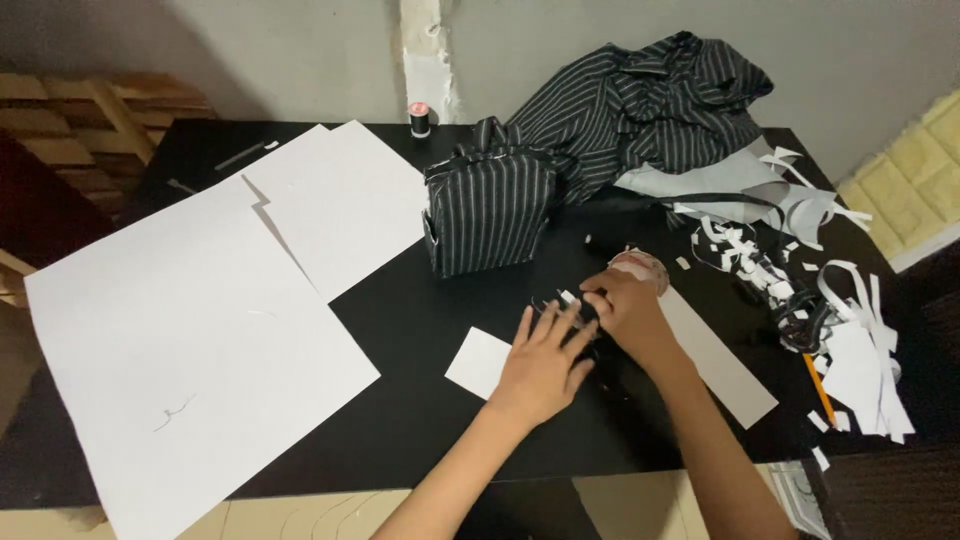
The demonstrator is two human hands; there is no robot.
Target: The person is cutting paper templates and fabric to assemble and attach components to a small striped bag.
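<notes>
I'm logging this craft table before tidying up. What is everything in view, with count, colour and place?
table: one, black, fills the view
large paper sheets: two, white, left half, overlapping
small paper piece: one, white, beside the left hand
paper strip: one, white, right of the hands
striped fabric box: one, black with white stripes, centre
striped cloth: one heap, black and white, back right
paper scraps: many, white, right edge
pencil: one, orange, among the scraps
thread spool: one, dark with red top, back edge
small dark piece: one, black, under both hands
left hand: flat, fingers spread on the dark piece
right hand: pinching at the dark piece
</notes>
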